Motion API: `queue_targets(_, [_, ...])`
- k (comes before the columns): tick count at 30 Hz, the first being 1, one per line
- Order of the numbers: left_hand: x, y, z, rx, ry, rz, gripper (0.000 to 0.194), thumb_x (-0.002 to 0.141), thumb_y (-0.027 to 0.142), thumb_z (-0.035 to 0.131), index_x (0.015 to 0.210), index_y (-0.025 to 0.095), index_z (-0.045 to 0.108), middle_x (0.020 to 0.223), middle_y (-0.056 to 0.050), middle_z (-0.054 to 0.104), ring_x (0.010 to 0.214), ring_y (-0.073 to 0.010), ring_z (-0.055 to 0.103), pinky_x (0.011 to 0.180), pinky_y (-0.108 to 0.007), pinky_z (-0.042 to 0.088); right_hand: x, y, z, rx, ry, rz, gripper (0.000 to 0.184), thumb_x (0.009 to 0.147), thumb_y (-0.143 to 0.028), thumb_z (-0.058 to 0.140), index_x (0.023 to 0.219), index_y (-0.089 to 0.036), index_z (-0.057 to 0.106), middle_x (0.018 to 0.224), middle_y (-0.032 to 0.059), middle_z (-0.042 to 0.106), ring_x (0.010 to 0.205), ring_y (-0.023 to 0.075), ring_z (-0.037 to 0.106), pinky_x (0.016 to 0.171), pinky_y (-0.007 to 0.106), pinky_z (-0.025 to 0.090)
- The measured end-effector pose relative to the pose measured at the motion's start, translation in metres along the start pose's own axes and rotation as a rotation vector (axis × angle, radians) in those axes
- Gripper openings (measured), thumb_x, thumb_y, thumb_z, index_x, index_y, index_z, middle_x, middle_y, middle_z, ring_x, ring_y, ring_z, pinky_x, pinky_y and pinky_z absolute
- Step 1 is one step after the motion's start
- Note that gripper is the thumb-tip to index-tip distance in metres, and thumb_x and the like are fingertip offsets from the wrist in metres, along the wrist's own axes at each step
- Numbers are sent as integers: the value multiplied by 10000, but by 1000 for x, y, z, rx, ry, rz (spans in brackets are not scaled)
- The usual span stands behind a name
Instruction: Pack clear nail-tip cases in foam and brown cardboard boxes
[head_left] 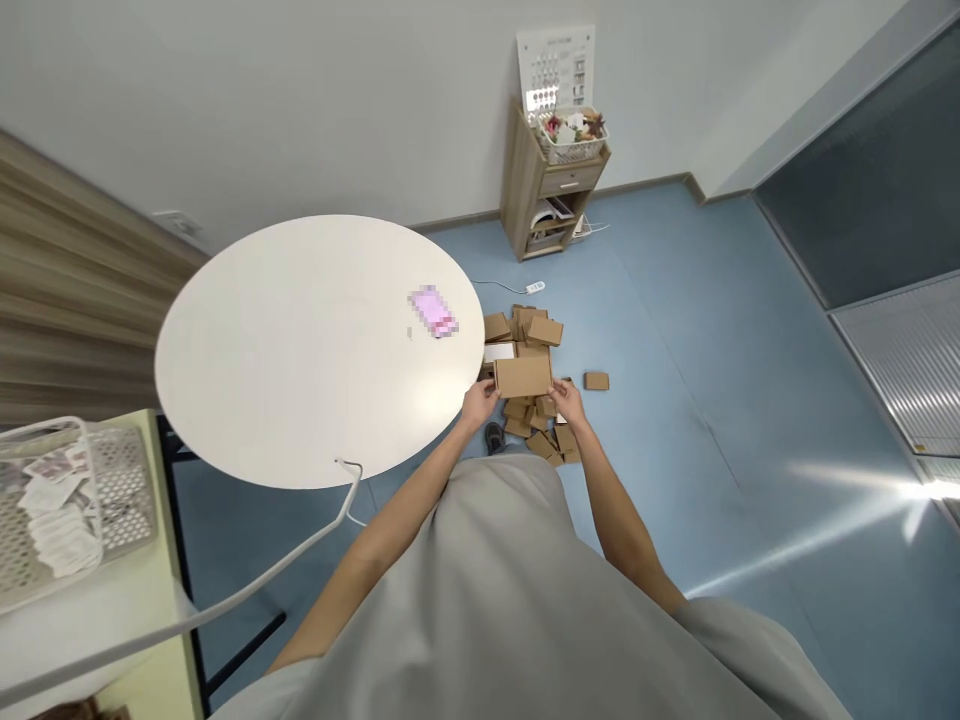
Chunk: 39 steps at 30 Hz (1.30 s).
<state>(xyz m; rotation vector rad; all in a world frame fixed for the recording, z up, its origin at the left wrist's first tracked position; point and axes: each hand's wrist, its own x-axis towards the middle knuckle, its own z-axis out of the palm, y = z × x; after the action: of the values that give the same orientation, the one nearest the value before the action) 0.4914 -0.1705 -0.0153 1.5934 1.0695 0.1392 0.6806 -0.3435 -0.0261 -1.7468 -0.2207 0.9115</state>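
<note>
A flat brown cardboard box (523,377) is held up between my two hands, its broad face toward me. My left hand (480,402) grips its left edge, close to the table's rim. On the opposite edge, my right hand (568,401) pinches the box with closed fingers. Below and around it lies a heap of small cardboard boxes (544,331) on the floor, partly hidden by the held box and my hands. One white box (499,352) shows among the brown ones. A single small box (597,381) lies apart, to the right of the heap.
A round white table (300,340) stands at the left with a blurred pink item (433,311) on it. A wooden cabinet (525,190) carrying a basket (571,150) is against the wall. A power strip (535,287) with its cord lies on the blue floor (675,400).
</note>
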Motion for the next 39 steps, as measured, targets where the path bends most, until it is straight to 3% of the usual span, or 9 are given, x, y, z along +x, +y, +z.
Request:
queue_targets(3, [29, 39, 22, -1, 7, 69, 396, 927, 149, 699, 1317, 155, 770, 1330, -136, 787, 1212, -329, 758, 1127, -438, 572, 34, -21, -25, -9, 32, -59, 579, 860, -501, 773, 1334, -180, 693, 1403, 169, 732, 1256, 300, 732, 1105, 468, 605])
queue_targets(8, [71, 81, 33, -20, 108, 13, 591, 960, 109, 634, 1548, 60, 592, 1574, -234, 613, 1373, -337, 673, 1205, -436, 508, 69, -40, -46, 4, 197, -88, 863, 939, -490, 688, 1701, -233, 376, 1710, 214, 441, 1304, 262, 717, 1108, 441, 605])
queue_targets(11, [76, 79, 30, -59, 113, 6, 601, 991, 151, 624, 1584, 83, 554, 1597, -217, 598, 1393, -320, 657, 1201, -416, 508, 68, -34, -46, 25, 165, -39, 840, 963, -490, 652, 1702, -208, 368, 1639, 211, 528, 1264, 246, 735, 1119, 432, 603])
queue_targets(15, [66, 58, 26, -26, 114, -88, 559, 986, 171, 642, 1535, 72, 602, 1460, -215, 704, 1355, -334, 681, 1196, -439, 513, 56, -15, -37, 48, 111, 49, 747, 958, -485, 683, 1610, -180, 482, 1397, 156, 717, 1200, 245, 759, 1133, 445, 598])
queue_targets(18, [58, 42, 22, 8, 91, -140, 501, 968, 150, 643, 1465, 89, 665, 1373, -196, 756, 1300, -329, 716, 1174, -443, 534, 50, -5, -25, 51, 90, 88, 636, 950, -468, 693, 1500, -172, 572, 1309, 145, 751, 1144, 248, 780, 1117, 441, 606])
queue_targets(23, [45, 23, 7, -22, 108, -161, 429, 963, 153, 627, 1379, 118, 722, 1412, -177, 741, 1273, -301, 731, 1153, -420, 550, 51, -7, 3, 7, 11, 102, 537, 942, -477, 679, 1380, -168, 638, 1318, 161, 752, 1055, 228, 794, 1064, 421, 631])
queue_targets(29, [27, 4, -22, -94, 182, -182, 375, 952, 180, 638, 1308, 153, 753, 1344, -139, 781, 1195, -278, 755, 1109, -411, 573, 54, -29, 49, -64, -160, 59, 521, 947, -502, 709, 1359, -187, 655, 1327, 165, 761, 1106, 253, 789, 1074, 436, 629])
queue_targets(34, [4, -8, -62, -164, 271, -142, 212, 959, 200, 655, 1112, 188, 801, 1192, -103, 826, 1117, -257, 761, 1065, -389, 589, 41, -52, 110, -109, -262, -14, 520, 942, -496, 733, 1343, -174, 658, 1239, 160, 796, 1104, 274, 791, 1064, 437, 639])
queue_targets(39, [-38, -31, -121, -246, 366, -110, 110, 918, 160, 683, 935, 211, 779, 1055, -73, 831, 1018, -244, 768, 989, -366, 607, 8, -64, 189, -185, -359, -79, 499, 935, -503, 744, 1303, -176, 665, 1210, 160, 804, 1085, 279, 801, 1044, 444, 648])
